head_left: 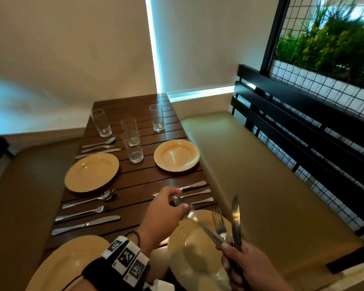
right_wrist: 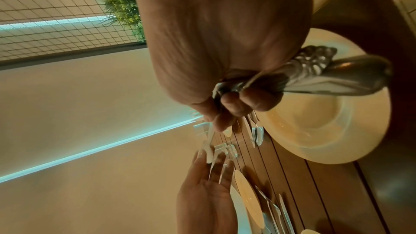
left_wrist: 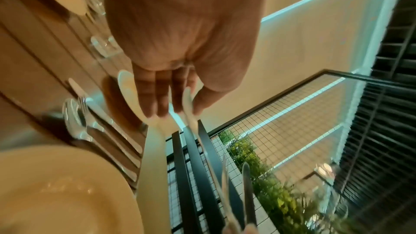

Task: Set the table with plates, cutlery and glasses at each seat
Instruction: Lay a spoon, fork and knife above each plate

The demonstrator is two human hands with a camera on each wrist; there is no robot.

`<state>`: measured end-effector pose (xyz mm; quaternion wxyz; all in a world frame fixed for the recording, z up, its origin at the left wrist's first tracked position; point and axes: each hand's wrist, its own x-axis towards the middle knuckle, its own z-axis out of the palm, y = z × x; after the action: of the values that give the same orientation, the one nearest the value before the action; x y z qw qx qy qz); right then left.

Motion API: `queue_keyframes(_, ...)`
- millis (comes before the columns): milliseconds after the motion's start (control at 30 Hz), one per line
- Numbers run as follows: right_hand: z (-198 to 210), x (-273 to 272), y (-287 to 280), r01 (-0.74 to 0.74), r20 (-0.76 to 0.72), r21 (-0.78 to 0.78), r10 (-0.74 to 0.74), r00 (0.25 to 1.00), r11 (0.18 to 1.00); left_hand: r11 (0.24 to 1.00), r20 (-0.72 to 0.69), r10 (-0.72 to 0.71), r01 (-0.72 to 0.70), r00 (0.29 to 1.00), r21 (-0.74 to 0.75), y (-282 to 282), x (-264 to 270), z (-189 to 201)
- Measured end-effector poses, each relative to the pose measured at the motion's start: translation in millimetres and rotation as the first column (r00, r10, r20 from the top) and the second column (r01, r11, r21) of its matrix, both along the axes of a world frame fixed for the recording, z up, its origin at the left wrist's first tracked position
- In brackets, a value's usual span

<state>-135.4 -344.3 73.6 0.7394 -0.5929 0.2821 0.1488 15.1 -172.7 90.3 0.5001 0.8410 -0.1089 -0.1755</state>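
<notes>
My left hand [head_left: 166, 211] pinches the bowl of a spoon [head_left: 184, 203] between thumb and fingers above the table's near right corner. The spoon's handle runs back into my right hand [head_left: 246, 261], which grips it together with a fork [head_left: 218, 221] and a knife [head_left: 235, 215], both pointing upward. A cream plate [head_left: 189, 244] lies under both hands. In the left wrist view my left hand [left_wrist: 178, 111] holds the blurred spoon [left_wrist: 188, 106]. In the right wrist view my right hand [right_wrist: 229, 109] is curled round the handles.
The slatted wooden table [head_left: 135, 185] carries three more cream plates [head_left: 91, 172] [head_left: 177, 155] [head_left: 72, 263], cutlery sets [head_left: 99, 148] [head_left: 88, 213] [head_left: 193, 192] and several glasses, two in the middle [head_left: 135, 150]. A padded bench [head_left: 261, 175] with a black rail lines the right side.
</notes>
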Motion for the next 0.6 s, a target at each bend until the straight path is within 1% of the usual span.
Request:
queue_keyframes(33,-1,4,1,0.002,0.011,-0.018,-0.002,1.0,1.0,0.996,0.124,-0.014,0.003,0.992,0.087,5,3,-4)
queue_keyframes(67,0,9,2,-0.004,0.023,-0.046,0.005,1.0,0.999,0.982,0.305,-0.091,0.034,0.948,0.188,10,4,-5)
queue_keyframes(100,0,14,3,-0.011,0.027,-0.066,0.012,1.0,0.998,0.952,0.474,-0.229,0.095,0.85,0.289,14,6,-4)
queue_keyframes(133,0,20,2,-0.016,0.033,-0.077,0.019,0.999,0.997,0.902,0.569,-0.392,0.182,0.723,0.391,15,7,-2)
queue_keyframes(167,1,27,2,-0.026,0.024,-0.077,0.028,0.999,0.997,0.84,0.584,-0.523,0.256,0.621,0.479,13,10,3)
queue_keyframes(200,-1,34,2,-0.029,0.01,-0.064,0.029,1.0,0.998,0.781,0.56,-0.609,0.304,0.561,0.545,11,14,6)
queue_keyframes(233,-2,41,2,-0.016,-0.01,-0.039,0.016,1.0,0.999,0.724,0.514,-0.676,0.346,0.528,0.596,8,18,8)
queue_keyframes(300,-4,57,1,0.011,-0.011,0.019,-0.011,1.0,1.0,0.628,0.455,-0.763,0.362,0.459,0.689,1,35,7)
queue_keyframes(333,-5,67,2,0.023,-0.001,0.035,-0.023,1.0,0.999,0.583,0.417,-0.794,0.36,0.442,0.728,-2,47,6)
queue_keyframes(400,-2,90,0,0.041,-0.002,0.039,-0.041,0.999,0.998,0.523,0.32,-0.823,0.406,0.469,0.749,-8,75,8)
queue_keyframes(433,1,102,-1,0.035,-0.008,0.002,-0.035,0.999,0.999,0.508,0.282,-0.83,0.446,0.481,0.737,-10,91,11)
queue_keyframes(500,4,129,-5,0.02,-0.051,-0.121,-0.026,0.998,0.992,0.499,0.202,-0.834,0.544,0.514,0.674,-12,119,14)
queue_keyframes(533,0,142,-6,0.053,-0.067,-0.122,-0.061,0.996,0.991,0.491,0.16,-0.837,0.589,0.524,0.642,-14,134,14)
queue_keyframes(567,2,156,-8,0.12,-0.082,-0.127,-0.131,0.988,0.985,0.483,0.124,-0.841,0.628,0.526,0.61,-16,148,16)
queue_keyframes(600,1,167,-10,0.221,-0.111,-0.083,-0.229,0.967,0.972,0.478,0.106,-0.846,0.655,0.523,0.585,-17,162,16)
